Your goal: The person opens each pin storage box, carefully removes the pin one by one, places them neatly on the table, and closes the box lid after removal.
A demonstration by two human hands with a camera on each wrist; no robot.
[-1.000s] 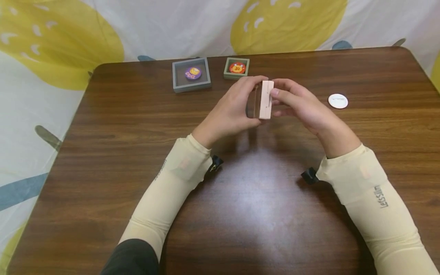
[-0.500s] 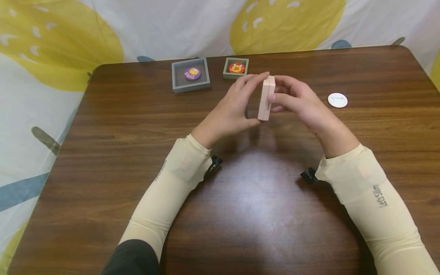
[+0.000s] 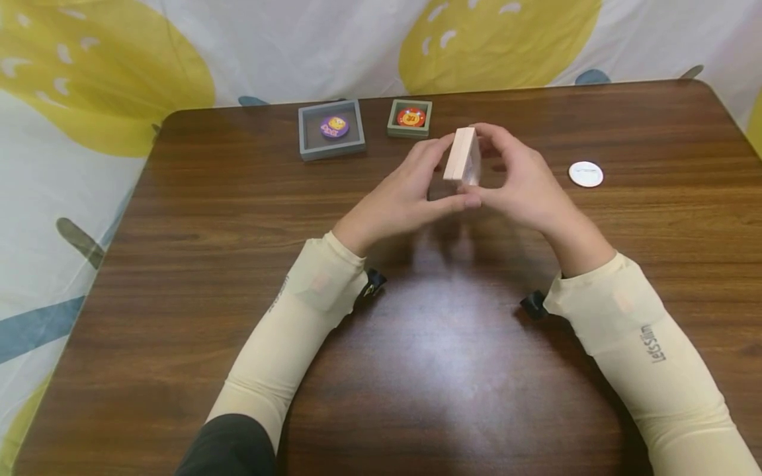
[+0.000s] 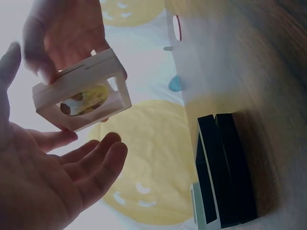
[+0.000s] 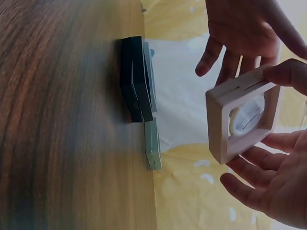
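A pale pink display frame is held up off the table, its narrow side toward the head view. My right hand grips it, thumb on one edge and fingers at the opposite edge. Inside the frame's clear window sits a round pin badge; the left wrist view shows the badge's yellow, white and brown face, the right wrist view the badge's pale back with a pin. My left hand is close beside the frame, fingers relaxed, one fingertip at its edge in the left wrist view. The two thumbs meet in the head view.
A grey frame with a purple and yellow badge lies at the back of the wooden table. Beside it is a small green frame holding a red badge. A white round badge lies pin side up to the right.
The pink frame has turned and tilted, bringing its window side partly into view on the right. My right thumb has shifted to its near end. My left fingers have eased off it.
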